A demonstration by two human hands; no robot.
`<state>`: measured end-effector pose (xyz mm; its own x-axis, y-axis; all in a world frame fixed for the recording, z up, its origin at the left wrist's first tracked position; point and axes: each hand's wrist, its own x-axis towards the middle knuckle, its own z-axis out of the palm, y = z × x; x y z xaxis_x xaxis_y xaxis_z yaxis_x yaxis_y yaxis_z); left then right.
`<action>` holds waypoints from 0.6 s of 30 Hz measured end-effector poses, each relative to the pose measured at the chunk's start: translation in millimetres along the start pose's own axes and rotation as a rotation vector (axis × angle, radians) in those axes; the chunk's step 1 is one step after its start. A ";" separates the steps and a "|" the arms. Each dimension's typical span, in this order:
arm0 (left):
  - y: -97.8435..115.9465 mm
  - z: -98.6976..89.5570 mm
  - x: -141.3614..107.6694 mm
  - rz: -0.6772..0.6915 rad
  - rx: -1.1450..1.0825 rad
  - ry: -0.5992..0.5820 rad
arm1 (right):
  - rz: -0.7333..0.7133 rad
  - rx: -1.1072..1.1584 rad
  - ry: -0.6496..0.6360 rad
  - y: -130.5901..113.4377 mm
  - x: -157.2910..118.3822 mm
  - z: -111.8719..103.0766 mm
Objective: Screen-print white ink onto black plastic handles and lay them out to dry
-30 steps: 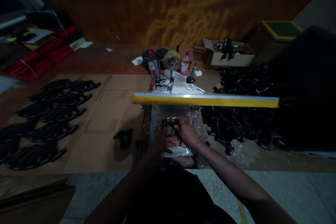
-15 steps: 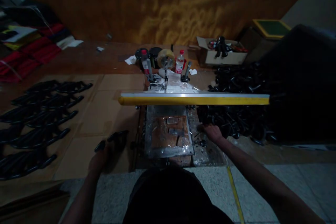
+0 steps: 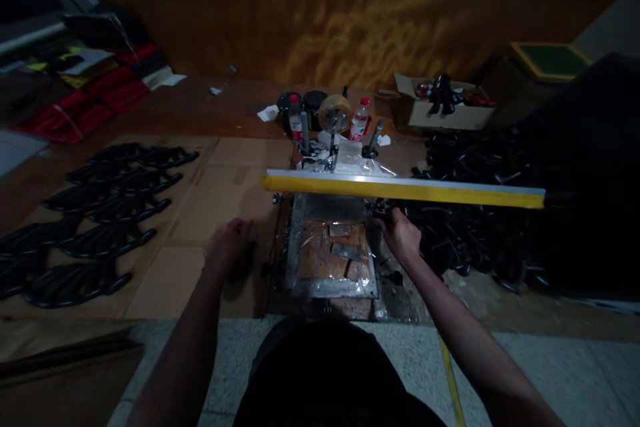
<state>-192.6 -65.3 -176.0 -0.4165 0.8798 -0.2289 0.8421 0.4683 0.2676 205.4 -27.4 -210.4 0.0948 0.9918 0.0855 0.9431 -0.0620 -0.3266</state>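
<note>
My left hand (image 3: 226,245) is above the cardboard, smeared by motion, its finger pose unclear. A dark curved piece (image 3: 244,263) lies just below and right of it; whether they touch is hidden. My right hand (image 3: 403,235) reaches in from the right with fingers curled at the upper right of the flat metal plate (image 3: 295,280). What those fingers grip is too dark to make out. On the plate, a clear-film-covered brown panel (image 3: 315,260) carries several small grey metal strips (image 3: 346,251). Across the top of the fixture runs a yellow-and-silver bar (image 3: 405,189).
Rows of black curved parts (image 3: 115,213) lie on the cardboard sheet (image 3: 195,213) at left. A black heap (image 3: 460,233) is at right. Behind stand two red-capped bottles (image 3: 359,120), a tape roll (image 3: 334,112) and an open carton (image 3: 450,115). Red bundles (image 3: 110,90) lie far left.
My left hand has moved up and right from where it was with a black curved part. My right hand has shifted slightly up towards the bar. The whole view has shifted a little.
</note>
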 end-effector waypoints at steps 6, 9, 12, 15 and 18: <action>71.9 -33.8 -19.5 0.186 -0.706 0.108 | -0.283 -0.140 -0.100 -46.6 -15.7 12.3; 108.5 -51.4 -31.2 0.278 -1.073 0.138 | -0.519 -0.104 -0.176 -67.0 -30.1 35.7; 135.1 -59.4 -40.6 0.410 -1.249 0.109 | -0.633 -0.134 -0.247 -79.0 -46.7 55.8; 144.8 -56.2 -45.1 0.442 -1.281 0.077 | -0.625 -0.162 -0.251 -85.7 -60.6 61.7; 138.1 -48.6 -48.3 0.425 -1.234 0.075 | -0.628 -0.158 -0.218 -83.7 -65.7 54.1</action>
<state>-72.8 -39.2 -82.4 -0.2488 0.9602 0.1270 0.0608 -0.1154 0.9915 103.0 -81.3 -239.6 -0.5362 0.8439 0.0173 0.8352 0.5334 -0.1338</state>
